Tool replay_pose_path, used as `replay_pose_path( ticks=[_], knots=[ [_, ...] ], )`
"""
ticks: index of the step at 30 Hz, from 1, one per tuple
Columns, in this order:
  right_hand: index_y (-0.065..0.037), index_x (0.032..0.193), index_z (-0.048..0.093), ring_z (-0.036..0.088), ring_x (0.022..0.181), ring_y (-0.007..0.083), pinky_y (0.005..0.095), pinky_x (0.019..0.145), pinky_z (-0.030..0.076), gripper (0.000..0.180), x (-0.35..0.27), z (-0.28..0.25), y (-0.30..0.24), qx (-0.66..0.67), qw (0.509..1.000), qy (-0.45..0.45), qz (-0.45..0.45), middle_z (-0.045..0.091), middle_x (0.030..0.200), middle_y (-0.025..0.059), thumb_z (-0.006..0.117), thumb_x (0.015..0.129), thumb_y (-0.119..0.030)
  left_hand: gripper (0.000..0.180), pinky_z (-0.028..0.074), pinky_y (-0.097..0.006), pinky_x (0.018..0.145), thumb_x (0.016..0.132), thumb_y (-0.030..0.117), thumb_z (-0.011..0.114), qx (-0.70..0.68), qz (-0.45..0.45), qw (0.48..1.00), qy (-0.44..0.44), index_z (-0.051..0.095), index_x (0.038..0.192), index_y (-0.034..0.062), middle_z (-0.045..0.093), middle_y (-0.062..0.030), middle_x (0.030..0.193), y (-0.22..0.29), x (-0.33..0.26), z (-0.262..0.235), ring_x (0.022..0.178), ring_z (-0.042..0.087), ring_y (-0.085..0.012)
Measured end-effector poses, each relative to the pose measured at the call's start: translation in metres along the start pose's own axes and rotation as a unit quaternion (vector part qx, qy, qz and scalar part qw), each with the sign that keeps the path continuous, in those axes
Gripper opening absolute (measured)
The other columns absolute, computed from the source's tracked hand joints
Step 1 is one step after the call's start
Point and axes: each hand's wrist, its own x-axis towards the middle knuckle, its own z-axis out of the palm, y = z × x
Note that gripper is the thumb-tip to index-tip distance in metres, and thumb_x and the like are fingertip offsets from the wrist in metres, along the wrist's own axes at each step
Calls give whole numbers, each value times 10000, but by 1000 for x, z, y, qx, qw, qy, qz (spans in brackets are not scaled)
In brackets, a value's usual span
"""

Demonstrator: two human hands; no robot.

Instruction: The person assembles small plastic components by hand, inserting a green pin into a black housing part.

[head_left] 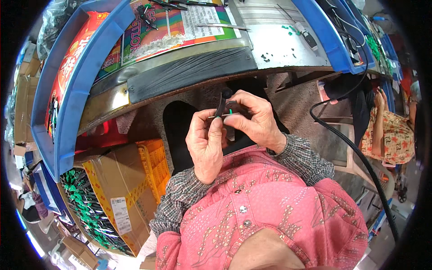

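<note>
1. Pink patterned shirt front (270, 211) fills the lower frame, closest to the lens; your checked cuffs come up out of it toward the hands.
2. Your left hand (206, 144) is closed narrow, thumb and forefinger pinched on a thin metal pin (215, 116) and the lower end of the black curved piece (220, 105).
3. Your right hand (253, 118) curls over from the right, fingers closed on the same piece, beside its small green part (231, 112).
4. Black piece: long axis near upright, rounded head pointing away from you, toward the bench edge (189, 74). Pin: lies crosswise, left to right.
5. Both hands meet at the piece; neither is clearly nearer. It sits between them, in front of your chest, below the bench.
6. Whether pin and green part are joined: cannot tell, too small.
</note>
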Motion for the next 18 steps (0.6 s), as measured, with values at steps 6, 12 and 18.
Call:
replay_pose_path(
  ticks=[6, 12, 18],
  knots=[
    [18, 899, 623, 555, 701, 129, 262, 607, 447, 203, -1, -3, 5, -62, 998, -7, 2, 573, 782, 66, 719, 791, -124, 153, 282, -162, 451, 971, 156, 517, 2, 10, 1000, -4, 495, 1073, 44, 487, 34, 697, -2, 1, 1, 537, 377, -9],
    [12, 859, 637, 563, 685, 124, 258, 600, 449, 173, 2, 3, -8, -23, 999, 25, -7, 583, 751, 59, 706, 810, -140, 150, 283, -162, 453, 972, 158, 516, 8, 14, 1000, -1, 493, 1072, 48, 484, 32, 700, -2, 2, -2, 544, 385, -13],
    [16, 868, 632, 557, 685, 113, 258, 593, 447, 180, -1, 0, 2, 24, 999, 11, 42, 578, 749, 58, 711, 803, -132, 143, 283, -161, 455, 975, 155, 509, 6, 9, 1000, -3, 497, 1068, 48, 480, 35, 700, 0, 1, 0, 546, 384, -12]
  ],
)
